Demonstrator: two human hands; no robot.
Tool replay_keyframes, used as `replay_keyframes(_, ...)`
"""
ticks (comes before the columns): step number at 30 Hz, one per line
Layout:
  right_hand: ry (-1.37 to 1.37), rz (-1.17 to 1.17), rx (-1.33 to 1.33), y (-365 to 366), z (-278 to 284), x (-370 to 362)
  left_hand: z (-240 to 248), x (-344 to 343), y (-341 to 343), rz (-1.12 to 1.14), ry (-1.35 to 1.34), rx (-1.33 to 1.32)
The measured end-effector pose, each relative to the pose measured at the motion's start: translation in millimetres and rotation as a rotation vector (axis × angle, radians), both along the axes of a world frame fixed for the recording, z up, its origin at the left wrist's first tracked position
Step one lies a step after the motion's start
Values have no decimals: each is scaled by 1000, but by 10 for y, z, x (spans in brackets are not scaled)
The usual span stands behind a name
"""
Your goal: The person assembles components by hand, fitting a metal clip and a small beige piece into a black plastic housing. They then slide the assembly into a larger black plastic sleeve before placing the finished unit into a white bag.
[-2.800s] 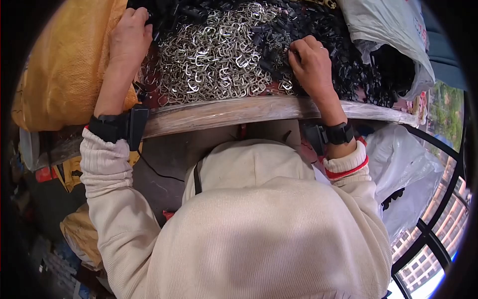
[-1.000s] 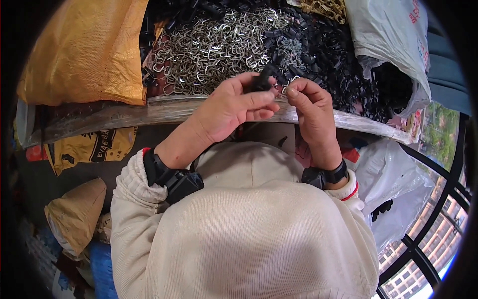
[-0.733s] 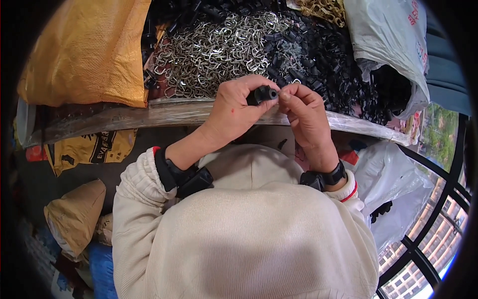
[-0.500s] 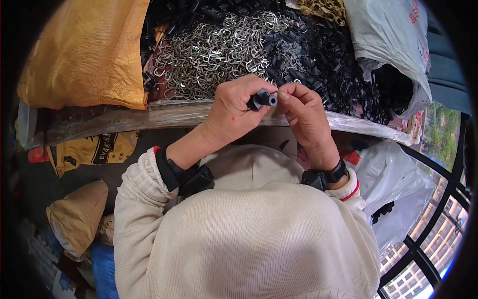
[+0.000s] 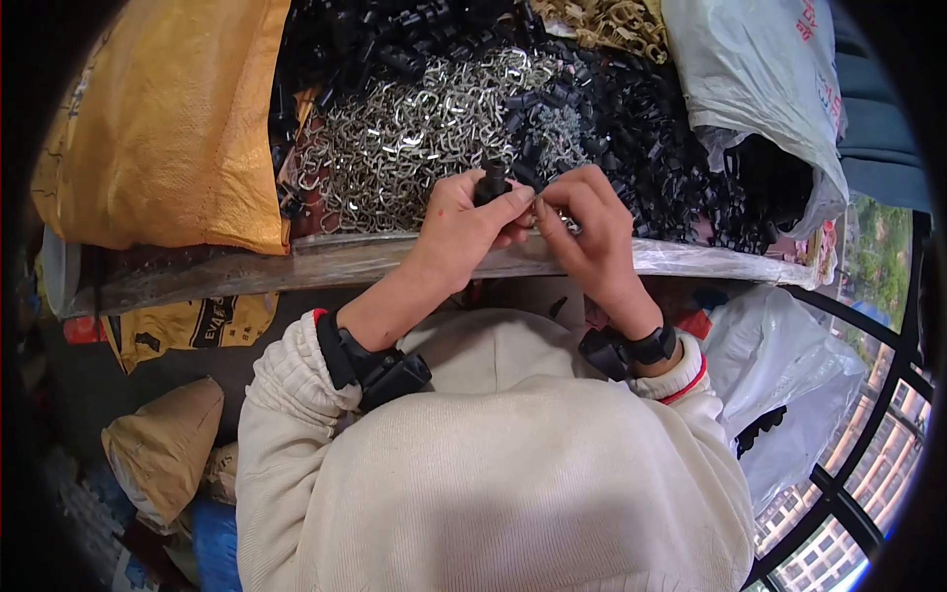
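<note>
my left hand [image 5: 464, 222] pinches a small black plastic piece [image 5: 490, 183] upright above the table edge [image 5: 326, 259], close to my chest, so my right hand [image 5: 587, 232], fingertips closed on a small metal clip [image 5: 541, 202], can meet it beside the heap of silver clips [image 5: 414, 138].

Small black part [image 5: 490, 184] sat mostly buried in left hand [image 5: 464, 229]; shape unclear. Whatever right hand [image 5: 590, 237] pinched was too small to tell. White bag [image 5: 760, 79] covered part of the black pieces [image 5: 671, 148]. Yellow sack [image 5: 168, 118] cut off at frame top.
</note>
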State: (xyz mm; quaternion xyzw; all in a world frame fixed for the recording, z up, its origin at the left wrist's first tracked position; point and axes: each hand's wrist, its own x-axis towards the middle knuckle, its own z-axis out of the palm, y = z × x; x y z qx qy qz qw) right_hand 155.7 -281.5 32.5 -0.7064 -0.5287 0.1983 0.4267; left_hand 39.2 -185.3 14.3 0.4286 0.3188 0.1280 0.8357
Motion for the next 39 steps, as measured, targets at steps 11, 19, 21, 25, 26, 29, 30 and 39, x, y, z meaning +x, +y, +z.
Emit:
replay_keyframes(11,235,-99,59,-66,-56,122,-10,87,32,94,-46,-183)
replay_keyframes(19,822,-76,-82,-64,57,132,14,122,49,63,-163,-326)
replay_keyframes(21,772,-62,-71,-77,38,126,29,106,49,24,-185,-334)
replay_keyframes(25,556,-35,-20,-70,2,141,13,112,91,-19,-163,-325)
replay_keyframes(26,435,-29,12,-71,1,141,14,109,95,-32,-143,-323)
replay_keyframes(29,172,-15,60,-54,47,122,69,78,114,-60,-264,-478)
replay_keyframes(30,29,-6,80,-43,85,114,89,69,118,-75,-325,-555)
replay_keyframes(39,-451,131,99,41,302,52,-33,-59,65,-90,-351,-406)
